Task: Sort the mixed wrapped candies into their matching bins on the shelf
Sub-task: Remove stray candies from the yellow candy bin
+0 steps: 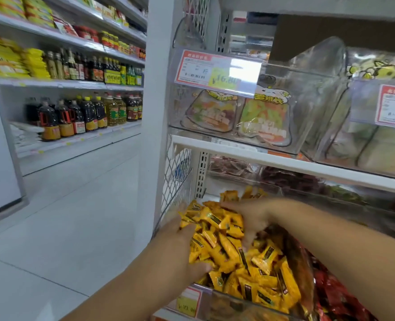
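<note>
— While your left hand (pixel 178 247) sits at the near-left edge of the heap, I read its thumb and fingers as curled round a clump of the small yellow foil-wrapped candies (pixel 229 246). The fingertips are buried, so I cannot tell how much you hold.

— Agreed. Those candies lie in the clear plastic bin (pixel 217 302) at the left end of the lower shelf, just inside the white wire-mesh side panel (pixel 178 172), and they are piled above its front wall.

— Your right hand (pixel 249 217) lies on top of the heap, farther in. Its fingers point down, loosely spread, and press on the wrappers rather than pinching any, as far as the blur lets me say.

— So my judgement is that you are in the searching step, raking through the yellow pile for strays that belong elsewhere. I see none among the yellow from here.

— To the right, the dark red wrapped candies (pixel 330 300) fill the neighbouring bin, just beyond the clear wall. If you turn up a red one, the next move calls for a clean pinch on that single wrapper and a carry rightward over the wall.

— Mind the heap, though. It stands high at the front, and a careless lift could tip yellow pieces over the rim.
</note>
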Available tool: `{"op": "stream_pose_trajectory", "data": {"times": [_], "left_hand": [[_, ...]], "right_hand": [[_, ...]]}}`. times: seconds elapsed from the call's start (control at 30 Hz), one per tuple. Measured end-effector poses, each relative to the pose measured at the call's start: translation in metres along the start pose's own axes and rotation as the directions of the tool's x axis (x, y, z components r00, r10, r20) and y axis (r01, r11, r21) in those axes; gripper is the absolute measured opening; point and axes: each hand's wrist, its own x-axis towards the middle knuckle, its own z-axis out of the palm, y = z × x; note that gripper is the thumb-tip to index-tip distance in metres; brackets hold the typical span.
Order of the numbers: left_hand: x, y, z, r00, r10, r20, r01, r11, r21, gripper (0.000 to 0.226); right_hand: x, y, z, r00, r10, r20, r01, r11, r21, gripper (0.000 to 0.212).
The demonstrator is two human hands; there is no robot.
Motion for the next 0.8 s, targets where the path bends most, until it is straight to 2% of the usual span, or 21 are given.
{"op": "stream_pose_trajectory", "data": {"times": [0.07,0.17,0.23,0.27,0.33,0.4,0.5,0.6,0.7,0.8], "left_hand": [[-0.005,-0.002,-0.007,1.000,-0.008,0.023,0.008,1.000,0.002,0.085],[-0.011,-0.008,-0.014,0.999,0.003,0.035,-0.004,1.000,0.014,0.083],[-0.015,-0.010,-0.019,1.000,0.024,0.019,-0.025,0.999,0.033,0.079],[-0.018,-0.009,-0.021,0.999,0.030,0.014,-0.031,0.999,0.037,0.077],[-0.022,-0.009,-0.024,0.999,0.035,0.015,-0.036,0.998,0.053,0.073],[-0.025,-0.009,-0.023,0.998,0.045,0.038,-0.049,0.993,0.109,0.066],[-0.020,-0.006,-0.014,0.995,0.098,0.028,-0.101,0.980,0.171,0.037],[-0.007,-0.005,-0.001,0.990,0.140,0.022,-0.142,0.974,0.176,0.029],[0.005,-0.007,0.008,0.989,0.148,0.007,-0.148,0.980,0.131,0.035],[0.011,-0.006,0.007,0.987,0.150,-0.055,-0.143,0.983,0.111,0.043]], "right_hand": [[0.010,-0.005,0.001,0.988,-0.061,-0.142,0.070,0.996,0.063,0.116],[0.011,-0.007,0.003,0.934,-0.110,-0.339,0.218,0.929,0.299,0.098],[-0.003,-0.004,-0.003,0.896,-0.102,-0.431,0.263,0.906,0.332,0.082],[-0.014,-0.001,-0.007,0.896,-0.102,-0.433,0.254,0.916,0.310,0.073],[-0.042,0.004,-0.011,0.931,-0.144,-0.336,0.223,0.952,0.210,0.058],[-0.063,0.002,-0.002,0.959,-0.222,-0.178,0.245,0.962,0.117,0.064],[-0.064,-0.022,0.037,0.957,-0.288,-0.031,0.289,0.956,0.055,0.070],[-0.037,-0.032,0.061,0.956,-0.282,-0.080,0.281,0.959,-0.024,0.063],[-0.024,-0.020,0.053,0.971,-0.131,-0.198,0.110,0.987,-0.117,0.058],[-0.040,-0.008,0.040,0.966,-0.005,-0.257,-0.029,0.991,-0.129,0.066]]}}
